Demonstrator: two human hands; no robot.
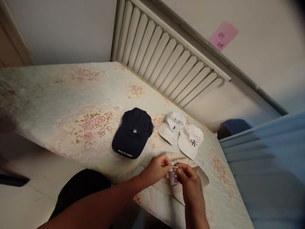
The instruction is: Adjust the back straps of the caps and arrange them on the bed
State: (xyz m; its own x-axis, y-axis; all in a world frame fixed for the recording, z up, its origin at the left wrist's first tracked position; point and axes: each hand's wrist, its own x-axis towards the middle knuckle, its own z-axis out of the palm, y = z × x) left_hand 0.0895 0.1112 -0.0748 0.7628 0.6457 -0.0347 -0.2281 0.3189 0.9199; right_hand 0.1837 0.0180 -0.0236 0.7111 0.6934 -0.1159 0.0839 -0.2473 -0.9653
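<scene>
My left hand and my right hand meet over a beige cap at the near side of the covered surface. Between my right thumb and fingers is a small metal buckle. My left fingers are pinched at its left side on a thin piece that looks like the cap's strap. Both hands hide much of the cap. Beyond them lie a white cap with a CK-like mark and another white cap with a small dark emblem. A navy cap with LA lettering rests to the left.
A floral cover lies over the surface. Behind it stands a pale radiator along the wall, with a pink note above. A blue curtain hangs at the right. A black rounded object is at the lower left.
</scene>
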